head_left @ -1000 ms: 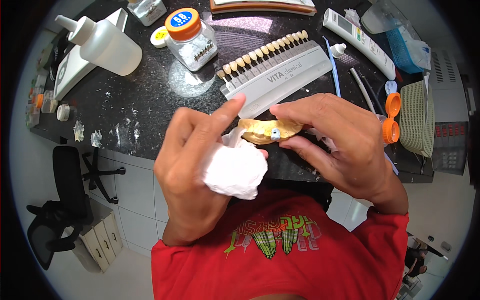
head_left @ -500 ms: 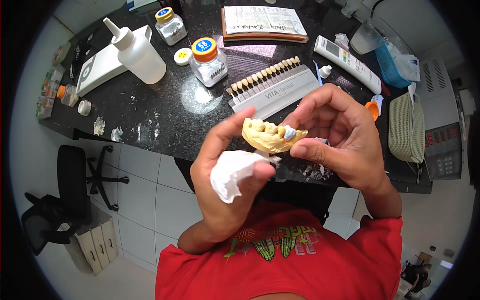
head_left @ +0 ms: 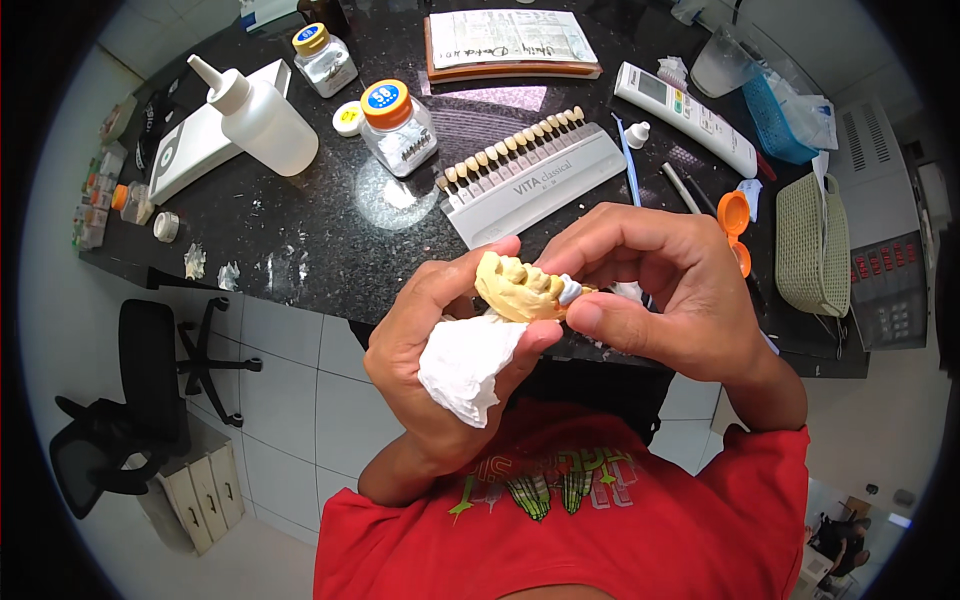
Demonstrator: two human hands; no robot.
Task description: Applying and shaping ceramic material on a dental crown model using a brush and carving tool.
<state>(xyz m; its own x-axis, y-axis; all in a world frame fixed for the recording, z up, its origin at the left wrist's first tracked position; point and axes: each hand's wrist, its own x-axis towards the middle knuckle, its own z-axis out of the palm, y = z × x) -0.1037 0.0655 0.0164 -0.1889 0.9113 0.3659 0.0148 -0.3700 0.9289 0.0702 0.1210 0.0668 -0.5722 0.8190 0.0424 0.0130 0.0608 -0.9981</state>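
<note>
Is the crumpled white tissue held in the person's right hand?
No, the white tissue is held in the left hand, while the right hand touches the yellowish dental model.

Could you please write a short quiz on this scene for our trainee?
1. Which hand holds the crumpled white tissue-like wad?
2. True or false: on the yellow plaster-like dental model, the blue-grey tooth sits close to the thumb of the right hand.
3. What lies on the speckled black worktop just beyond the model?
A) A green ceramic mug
B) A long grey holder with a row of tooth-shaped tabs
C) A wooden hammer

Key:
1. The left hand.
2. True.
3. B.
</note>
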